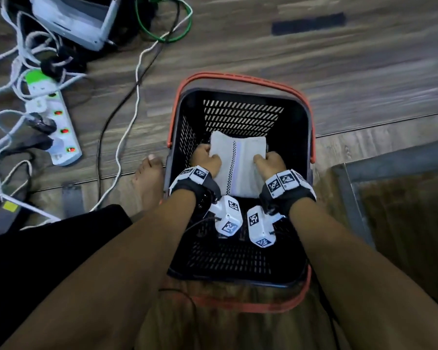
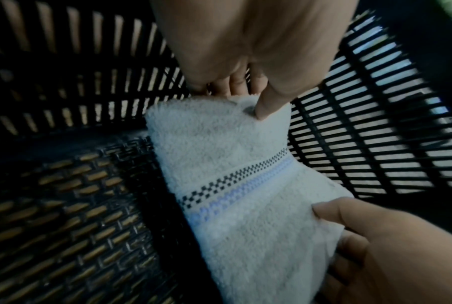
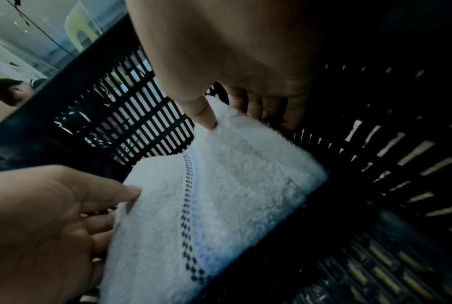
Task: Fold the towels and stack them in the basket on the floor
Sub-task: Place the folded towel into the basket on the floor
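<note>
The folded towel (image 1: 238, 168) is white terry cloth, fluffy and matt, with a flat woven band of dark checks and pale blue, the basket (image 1: 299, 137) is slotted black plastic with a smooth red plastic handle, and the floor (image 1: 339, 72) looks like grey-brown wood-grain planks.

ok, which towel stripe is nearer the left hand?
On the towel, the black checkered stripe; the pale-blue stripe beside it lies toward the right hand.

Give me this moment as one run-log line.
step: placing | folded towel inside basket, held above its floor | left hand grips left edge | right hand grips right edge | release: not yet
</note>
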{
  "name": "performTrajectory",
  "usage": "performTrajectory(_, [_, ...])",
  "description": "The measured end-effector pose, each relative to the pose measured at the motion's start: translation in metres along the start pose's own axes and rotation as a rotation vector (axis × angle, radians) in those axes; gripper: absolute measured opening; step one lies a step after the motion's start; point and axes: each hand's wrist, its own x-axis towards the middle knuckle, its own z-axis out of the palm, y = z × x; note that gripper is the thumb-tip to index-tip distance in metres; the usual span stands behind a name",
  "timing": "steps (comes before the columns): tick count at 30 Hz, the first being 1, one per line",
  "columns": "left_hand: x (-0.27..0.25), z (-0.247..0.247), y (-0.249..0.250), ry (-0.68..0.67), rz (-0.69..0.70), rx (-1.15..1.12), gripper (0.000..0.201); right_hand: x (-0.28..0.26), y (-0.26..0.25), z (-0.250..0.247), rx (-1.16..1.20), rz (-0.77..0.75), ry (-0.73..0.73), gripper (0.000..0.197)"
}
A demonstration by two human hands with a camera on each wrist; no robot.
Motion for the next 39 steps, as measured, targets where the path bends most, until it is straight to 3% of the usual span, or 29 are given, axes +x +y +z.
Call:
performTrajectory(6, [0.030, 0.012, -0.018, 0.052, 0.001, -0.052, 0.033, 0.028, 0.008, 0.021, 0.017, -0.038, 0.068, 0.022])
performTrajectory(9, [0.028, 0.014, -0.027, 0.082, 0.058, -0.005, 0.039, 0.021, 0.016, 0.034, 0.014, -0.089, 0.163, 0.039])
performTrajectory(12, [0.019, 0.023, -0.037, 0.124, 0.292, 0.206, 0.049, 0.001, 0.026, 0.046, -0.260, -0.302, 0.307, 0.053])
performTrajectory(15, [0.017, 0.030, -0.052, 0.096, 0.439, 0.517, 0.055, -0.002, 0.039, 0.060, -0.509, -0.501, 0.318, 0.057])
performTrajectory(20, [0.032, 0.042, -0.070, 0.017, 0.523, 0.779, 0.055, 0.019, 0.056, 0.072, -0.685, -0.527, 0.329, 0.059])
performTrajectory(26, [0.039, 0.055, -0.085, 0.165, 0.587, 0.867, 0.057, 0.036, 0.067, 0.083, -0.720, -0.567, 0.390, 0.066])
performTrajectory(30, [0.033, 0.053, -0.076, 0.100, 0.523, 0.922, 0.057, 0.028, 0.062, 0.078, -0.739, -0.540, 0.319, 0.065])
performTrajectory(34, [0.012, 0.031, -0.053, -0.065, 0.434, 1.039, 0.060, 0.005, 0.043, 0.050, -0.825, -0.452, 0.099, 0.062])
performTrajectory(39, [-0.053, -0.019, -0.003, -0.190, 0.334, 1.161, 0.040, -0.059, 0.009, -0.004, -0.956, -0.317, -0.191, 0.032])
